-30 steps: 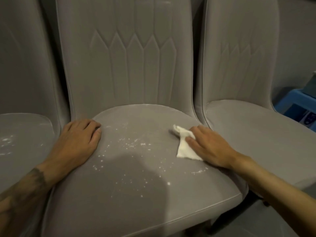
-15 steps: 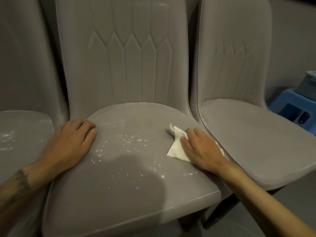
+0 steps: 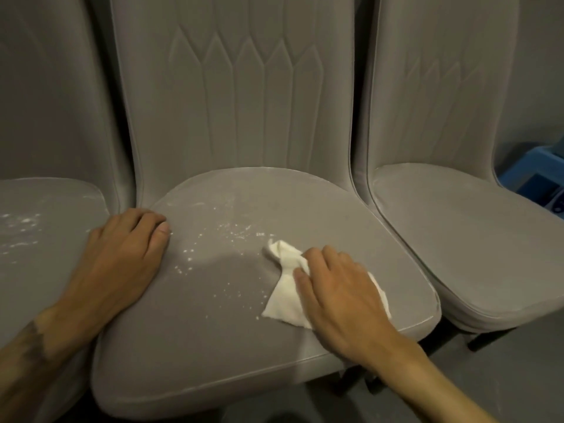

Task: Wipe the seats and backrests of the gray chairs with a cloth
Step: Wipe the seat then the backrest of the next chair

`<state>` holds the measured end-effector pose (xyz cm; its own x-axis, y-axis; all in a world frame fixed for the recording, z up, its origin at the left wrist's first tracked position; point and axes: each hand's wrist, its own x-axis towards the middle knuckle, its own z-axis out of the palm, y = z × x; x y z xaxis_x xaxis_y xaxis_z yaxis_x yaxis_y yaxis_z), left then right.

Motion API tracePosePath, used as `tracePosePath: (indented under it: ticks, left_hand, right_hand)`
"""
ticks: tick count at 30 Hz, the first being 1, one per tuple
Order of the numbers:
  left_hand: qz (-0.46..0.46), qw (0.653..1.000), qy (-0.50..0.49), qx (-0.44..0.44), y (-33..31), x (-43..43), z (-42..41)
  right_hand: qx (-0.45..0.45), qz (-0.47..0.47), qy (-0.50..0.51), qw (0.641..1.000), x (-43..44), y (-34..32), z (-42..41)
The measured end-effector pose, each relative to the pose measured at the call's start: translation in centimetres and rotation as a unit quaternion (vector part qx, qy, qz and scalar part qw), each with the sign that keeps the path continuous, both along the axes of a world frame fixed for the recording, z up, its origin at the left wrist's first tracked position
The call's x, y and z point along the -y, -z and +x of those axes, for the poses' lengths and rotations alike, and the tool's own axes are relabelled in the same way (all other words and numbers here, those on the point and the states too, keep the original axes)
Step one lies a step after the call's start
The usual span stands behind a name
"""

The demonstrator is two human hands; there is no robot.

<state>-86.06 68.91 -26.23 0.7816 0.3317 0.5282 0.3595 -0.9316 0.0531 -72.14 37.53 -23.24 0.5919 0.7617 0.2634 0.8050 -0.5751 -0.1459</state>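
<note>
Dim room, gray wall behind, and three gray upholstered chairs standing side by side, edges nearly touching. All eyes on the middle chair [image 3: 244, 361], its backrest [image 3: 235, 87] stitched with a row of tall pointed panels. The seat is dusted with white specks [image 3: 235, 233], thickest across the centre and trailing toward the left side.

Here is the white cloth [image 3: 283, 297], lying crumpled on the right half of that seat, one twisted corner poking out toward the specks. The right hand [image 3: 338, 297] sits on top of it, palm down, fingers [image 3: 317, 254] stretched out and lightly spread, pressing the cloth flat against the upholstery rather than gripping it.

Over on the other side, the left hand [image 3: 122, 264] rests palm down on the seat's left edge, fingers [image 3: 137, 218] relaxed and close together, thumb lying along the cushion, nothing held. A dark tattoo [image 3: 33, 346] marks that forearm.

The left chair [image 3: 45, 270] carries its own scatter of white powder. The right chair [image 3: 457, 239] looks cleaner. Beyond it, at the far right edge, a blue object [image 3: 543, 175] peeks in, too cropped to identify.
</note>
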Motion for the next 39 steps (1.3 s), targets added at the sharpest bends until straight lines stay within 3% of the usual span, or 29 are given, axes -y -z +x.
tracePosePath:
  ticks: [3, 7, 12, 15, 19, 25, 31, 36, 39]
  left_hand:
    - [0.027, 1.0, 0.008, 0.004, 0.2, -0.3, 0.0]
    - [0.042, 0.999, -0.003, -0.021, 0.2, 0.1, -0.1]
    - [0.017, 0.999, -0.016, -0.024, -0.2, 0.6, -0.2]
    - [-0.022, 0.999, -0.031, -0.023, -0.8, 1.2, -0.1]
    - [-0.047, 0.996, -0.049, -0.056, -1.1, 1.8, -0.1]
    - [-0.117, 0.988, -0.073, -0.069, -1.5, 2.1, 0.3]
    - [-0.125, 0.986, -0.08, -0.076, -1.5, 2.2, 0.4]
    - [-0.134, 0.986, -0.077, -0.071, -1.4, 2.0, 0.2]
    - [-0.105, 0.991, -0.061, -0.053, -1.4, 1.9, -0.1]
  right_hand:
    - [-0.01, -0.017, 0.0, 1.0, 1.4, -0.6, 1.6]
    - [-0.002, -0.017, 0.082, 0.997, 3.4, -0.7, 2.4]
    - [0.017, -0.01, -0.024, 1.0, -0.2, 0.3, -2.3]
    - [0.013, -0.024, -0.048, 0.998, 1.1, -0.4, -0.6]
    - [0.0, -0.039, 0.047, 0.998, 2.3, -0.9, 1.4]
    - [0.002, -0.03, -0.083, 0.996, -0.4, -0.4, -2.0]
    - [-0.007, -0.066, 0.049, 0.997, 0.2, -1.4, 3.5]
    - [-0.002, -0.032, -0.109, 0.994, -3.1, -0.2, 0.2]
    - [-0.014, -0.052, -0.092, 0.994, -2.9, -0.7, 3.5]
